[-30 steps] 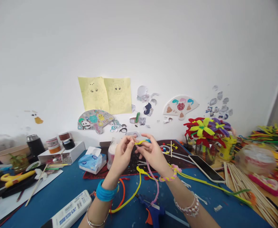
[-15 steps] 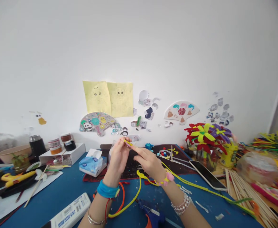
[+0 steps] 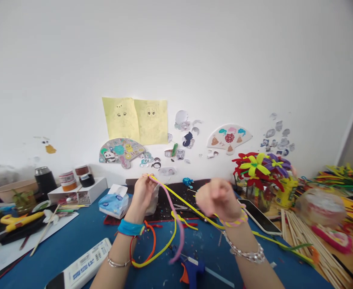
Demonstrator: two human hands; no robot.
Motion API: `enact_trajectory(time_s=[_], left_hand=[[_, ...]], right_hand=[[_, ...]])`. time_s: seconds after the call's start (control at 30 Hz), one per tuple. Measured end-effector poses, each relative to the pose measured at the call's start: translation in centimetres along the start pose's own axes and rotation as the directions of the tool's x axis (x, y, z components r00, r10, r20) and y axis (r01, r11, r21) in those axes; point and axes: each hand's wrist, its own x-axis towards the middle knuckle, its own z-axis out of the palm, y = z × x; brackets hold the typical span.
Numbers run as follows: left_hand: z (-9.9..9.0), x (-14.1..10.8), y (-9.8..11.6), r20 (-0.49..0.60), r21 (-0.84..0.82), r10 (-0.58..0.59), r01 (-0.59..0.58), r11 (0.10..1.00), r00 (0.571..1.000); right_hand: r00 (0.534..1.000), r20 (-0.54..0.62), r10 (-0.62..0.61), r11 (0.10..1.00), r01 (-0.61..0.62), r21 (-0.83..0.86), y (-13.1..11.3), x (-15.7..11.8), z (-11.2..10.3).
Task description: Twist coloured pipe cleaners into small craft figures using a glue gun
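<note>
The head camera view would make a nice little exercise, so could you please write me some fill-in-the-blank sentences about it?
The left hand holds a yellow strand together with a ____ one.
The glue gun has a blue body and an ____ trigger.
The flowers in the bunch are red, purple and ____.
In this view, the phone lies to the ____ of the tissue pack.

Missing words: pink; orange; yellow; right.

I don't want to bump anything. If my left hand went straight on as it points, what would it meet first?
Probably the wall, near the small black-and-white sticker: the left hand points up and forward that way. One view leaves depth unclear, so that's a guess.
</note>
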Motion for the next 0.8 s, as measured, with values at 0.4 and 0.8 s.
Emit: enact_trajectory(time_s=[0.4, 0.8], left_hand=[[4.0, -4.4, -2.0, 0.340, 0.248, -0.140, 0.055, 0.967, 0.930], [4.7, -6.1, 0.6, 0.430, 0.311, -0.151, 0.011, 0.950, 0.890]], right_hand=[[0.767, -0.461, -0.446, 0.683, 0.625, 0.378, -6.7, -1.9, -0.8], [0.694, -0.584, -0.421, 0.111, 0.679, 0.726, -7.2, -3.0, 1.6]])
